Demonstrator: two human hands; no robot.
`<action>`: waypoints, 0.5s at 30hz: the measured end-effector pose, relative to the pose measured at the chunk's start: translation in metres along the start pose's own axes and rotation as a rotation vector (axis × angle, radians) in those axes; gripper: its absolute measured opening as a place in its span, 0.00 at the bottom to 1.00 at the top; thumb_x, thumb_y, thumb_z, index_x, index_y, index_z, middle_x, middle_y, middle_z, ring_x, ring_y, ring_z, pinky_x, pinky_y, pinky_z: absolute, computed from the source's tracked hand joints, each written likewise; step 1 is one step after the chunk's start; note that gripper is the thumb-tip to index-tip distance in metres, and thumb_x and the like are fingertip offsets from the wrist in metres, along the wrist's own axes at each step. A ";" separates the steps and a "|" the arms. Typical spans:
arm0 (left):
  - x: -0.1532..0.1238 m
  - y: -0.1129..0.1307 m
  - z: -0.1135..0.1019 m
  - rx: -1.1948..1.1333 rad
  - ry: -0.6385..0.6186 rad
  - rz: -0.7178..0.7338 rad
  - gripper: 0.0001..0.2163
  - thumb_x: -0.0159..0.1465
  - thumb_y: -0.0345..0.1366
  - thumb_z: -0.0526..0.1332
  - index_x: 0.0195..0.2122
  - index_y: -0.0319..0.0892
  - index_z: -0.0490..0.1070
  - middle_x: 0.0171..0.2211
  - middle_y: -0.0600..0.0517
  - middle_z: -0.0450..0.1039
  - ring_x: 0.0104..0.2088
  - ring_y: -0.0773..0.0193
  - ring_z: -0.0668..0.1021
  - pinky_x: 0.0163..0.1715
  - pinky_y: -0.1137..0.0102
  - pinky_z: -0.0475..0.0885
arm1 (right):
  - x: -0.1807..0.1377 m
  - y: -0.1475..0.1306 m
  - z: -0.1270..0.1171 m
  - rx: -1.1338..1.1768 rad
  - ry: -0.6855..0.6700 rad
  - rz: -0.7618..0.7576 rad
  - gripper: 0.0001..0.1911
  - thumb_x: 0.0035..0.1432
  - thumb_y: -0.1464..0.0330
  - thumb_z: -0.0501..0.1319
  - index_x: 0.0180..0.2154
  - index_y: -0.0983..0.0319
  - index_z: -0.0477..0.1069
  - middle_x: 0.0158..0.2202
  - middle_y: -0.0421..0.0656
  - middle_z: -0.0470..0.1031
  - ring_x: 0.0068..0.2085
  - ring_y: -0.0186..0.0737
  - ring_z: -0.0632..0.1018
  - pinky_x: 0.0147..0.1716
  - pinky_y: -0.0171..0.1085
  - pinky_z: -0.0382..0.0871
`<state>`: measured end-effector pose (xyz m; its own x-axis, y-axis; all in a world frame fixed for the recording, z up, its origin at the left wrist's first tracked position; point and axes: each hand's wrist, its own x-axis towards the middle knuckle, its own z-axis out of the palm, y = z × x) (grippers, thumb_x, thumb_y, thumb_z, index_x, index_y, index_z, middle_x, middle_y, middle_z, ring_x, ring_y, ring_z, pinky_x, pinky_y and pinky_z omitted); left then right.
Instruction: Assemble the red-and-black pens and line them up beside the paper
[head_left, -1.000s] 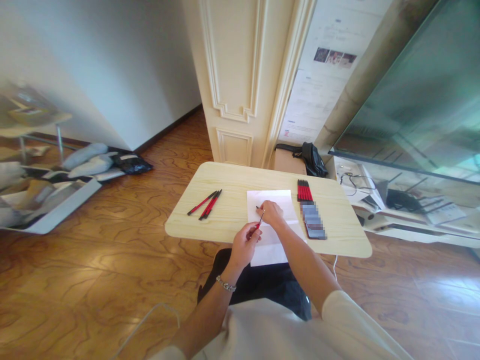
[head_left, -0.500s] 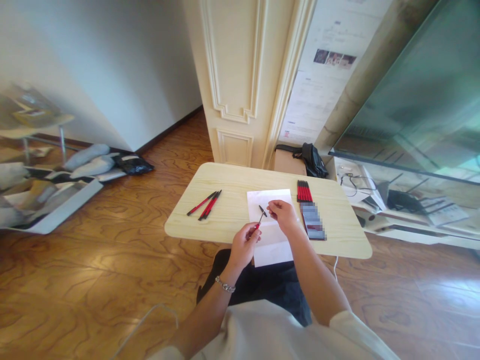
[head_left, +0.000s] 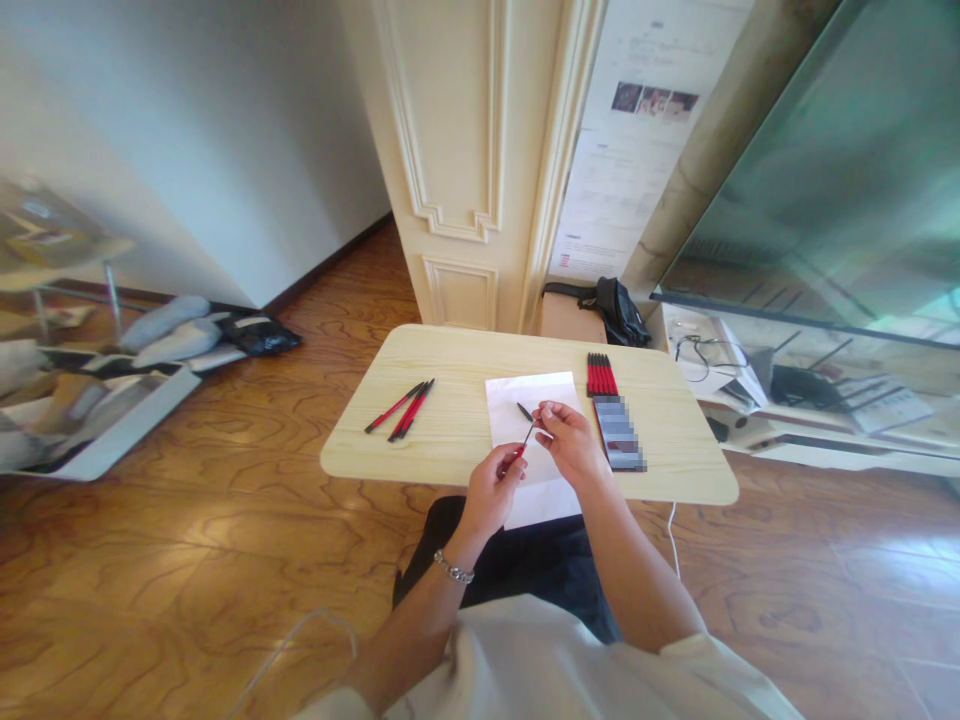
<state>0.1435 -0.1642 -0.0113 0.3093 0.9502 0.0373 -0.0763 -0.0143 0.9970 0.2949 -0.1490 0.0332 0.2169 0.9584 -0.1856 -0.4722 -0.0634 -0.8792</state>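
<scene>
My left hand (head_left: 493, 485) is closed around the red barrel of a disassembled pen (head_left: 517, 455), tilted up toward the right. A thin dark refill (head_left: 529, 434) sticks out of its upper end. My right hand (head_left: 571, 438) pinches thumb and fingers together at the refill's tip; whatever lies between them is too small to make out. Just beyond the fingertips, a black pen part (head_left: 524, 410) lies on the white paper (head_left: 504, 400). Both hands are above this paper, which hangs over the table's near edge.
On the light wooden table (head_left: 450, 350), several red-and-black pens (head_left: 405, 410) lie loose at left. A row of several more (head_left: 601, 376) is at right, above a phone (head_left: 619, 435). A black bag (head_left: 622, 312) rests on a box behind the table.
My right hand's fingertips have come down to the refill's tip, where a gap was before. My left hand still holds the pen barrel. The whole view has shifted slightly.
</scene>
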 end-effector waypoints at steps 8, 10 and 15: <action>0.000 -0.002 0.001 0.002 -0.011 -0.014 0.16 0.62 0.43 0.60 0.47 0.41 0.70 0.34 0.49 0.74 0.30 0.66 0.76 0.34 0.69 0.72 | -0.005 -0.003 0.002 -0.020 -0.008 -0.009 0.15 0.47 0.60 0.68 0.37 0.59 0.72 0.37 0.41 0.76 0.35 0.33 0.74 0.31 0.32 0.65; 0.000 -0.002 0.001 0.003 -0.009 -0.018 0.16 0.61 0.43 0.60 0.47 0.41 0.70 0.33 0.49 0.74 0.30 0.65 0.76 0.34 0.69 0.71 | -0.005 -0.003 0.003 -0.037 -0.003 -0.004 0.15 0.47 0.59 0.68 0.37 0.59 0.72 0.37 0.41 0.76 0.35 0.34 0.74 0.31 0.32 0.65; -0.001 -0.003 0.000 0.000 -0.010 -0.024 0.15 0.61 0.43 0.60 0.47 0.42 0.71 0.33 0.49 0.74 0.30 0.65 0.76 0.34 0.69 0.71 | -0.006 -0.001 0.004 -0.054 -0.009 -0.002 0.15 0.47 0.60 0.68 0.37 0.58 0.73 0.36 0.41 0.76 0.34 0.33 0.74 0.31 0.31 0.65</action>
<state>0.1434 -0.1647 -0.0140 0.3210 0.9470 0.0137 -0.0683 0.0087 0.9976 0.2907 -0.1540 0.0373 0.2095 0.9610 -0.1803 -0.4252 -0.0765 -0.9019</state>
